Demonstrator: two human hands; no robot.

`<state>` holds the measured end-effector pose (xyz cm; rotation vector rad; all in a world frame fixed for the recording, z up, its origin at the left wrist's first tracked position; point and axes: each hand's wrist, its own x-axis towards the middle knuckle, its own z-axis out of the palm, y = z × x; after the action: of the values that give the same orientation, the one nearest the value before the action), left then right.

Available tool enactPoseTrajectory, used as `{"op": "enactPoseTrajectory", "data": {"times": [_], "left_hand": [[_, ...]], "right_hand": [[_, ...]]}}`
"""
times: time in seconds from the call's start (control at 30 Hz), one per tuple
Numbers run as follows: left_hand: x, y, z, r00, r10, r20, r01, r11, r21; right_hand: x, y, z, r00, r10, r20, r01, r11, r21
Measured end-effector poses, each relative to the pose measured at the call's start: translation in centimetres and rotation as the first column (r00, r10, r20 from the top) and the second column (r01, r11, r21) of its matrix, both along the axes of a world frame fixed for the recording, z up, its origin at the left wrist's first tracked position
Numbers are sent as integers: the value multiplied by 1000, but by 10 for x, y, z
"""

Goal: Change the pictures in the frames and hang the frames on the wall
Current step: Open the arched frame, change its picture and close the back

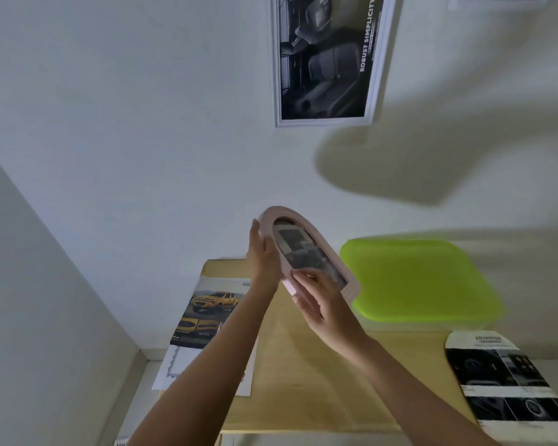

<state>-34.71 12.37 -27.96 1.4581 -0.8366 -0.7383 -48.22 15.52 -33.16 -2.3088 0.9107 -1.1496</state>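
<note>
I hold a pale pink arched picture frame in the air above the table, tilted, with a grey picture showing behind its glass. My left hand grips its left edge from behind. My right hand grips its lower end, fingers across the front. A white rectangular frame with a dark car-interior picture hangs on the wall above. A loose arch-cut picture lies at the table's right.
A lime-green lidded plastic box stands on the wooden table against the wall. A brochure with yellow cars and a white sheet lie at the left. Another frame's corner shows at the top right.
</note>
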Motion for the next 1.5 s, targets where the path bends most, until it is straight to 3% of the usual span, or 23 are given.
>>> {"op": "enactPoseTrajectory", "data": {"times": [0.17, 0.33, 0.5, 0.7, 0.9, 1.23, 1.5], "left_hand": [[28, 17, -2, 990, 80, -113, -83, 996, -16], [63, 40, -11, 988, 97, -117, -97, 995, 9], [79, 56, -15, 970, 39, -242, -40, 999, 1], [71, 59, 3, 976, 40, -212, -52, 997, -49], [43, 67, -21, 998, -37, 45, 39, 998, -49], [49, 61, -27, 989, 52, 141, -33, 990, -138], [106, 32, -1, 945, 68, 319, -23, 989, -145]], "right_hand": [[-7, 2, -2, 998, 66, 2, -66, 989, 134], [-22, -30, 5, 994, -100, 49, 90, 982, 164], [-20, -40, 8, 994, -112, 17, 94, 895, 435], [-14, -43, 11, 930, -137, 341, -117, 769, 629], [-18, -52, 18, 852, -211, 480, -112, 821, 560], [-6, -55, 33, 946, -26, 322, -154, 841, 519], [54, -71, 59, 935, -124, 332, -18, 920, 393]]}}
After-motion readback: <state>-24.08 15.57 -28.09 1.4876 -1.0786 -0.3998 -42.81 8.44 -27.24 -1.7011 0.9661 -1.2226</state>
